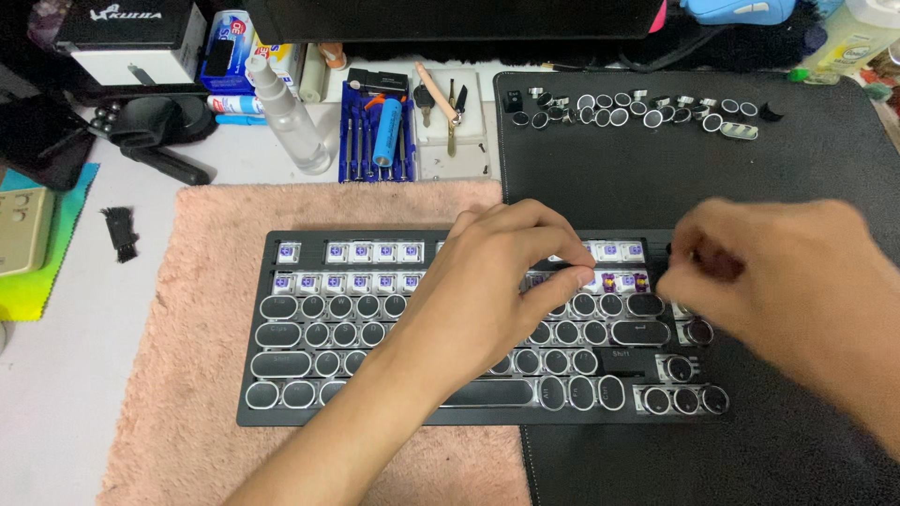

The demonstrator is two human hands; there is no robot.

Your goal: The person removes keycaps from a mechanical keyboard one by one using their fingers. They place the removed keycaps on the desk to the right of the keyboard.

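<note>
While my left hand (pixel 497 290) lies flat across the middle of the black keyboard (pixel 375 412), fingers loosely spread and the fingertips pressing near the bared switches (pixel 619 281) of the number row, it pins the board so it cannot slide on the pink fuzzy mat (pixel 197 309) under its left half. My right hand (pixel 759 281) hovers at the upper right corner of the board, fingers curled in as if pinching something small; it is blurred, so I cannot tell what, if anything, sits between thumb and finger. Across the two top rows the round caps are off, leaving white and purple switches showing, while the lower rows wear their round chrome-rimmed keycaps (pixel 328 334). Loose keycaps (pixel 637 111) stand lined up along the far edge of the black desk mat (pixel 675 178), well apart from my hands, where they won't roll off. Beyond the pink mat, a clear spray bottle (pixel 286 122) and a blue screwdriver set (pixel 375 131) stand near.
</note>
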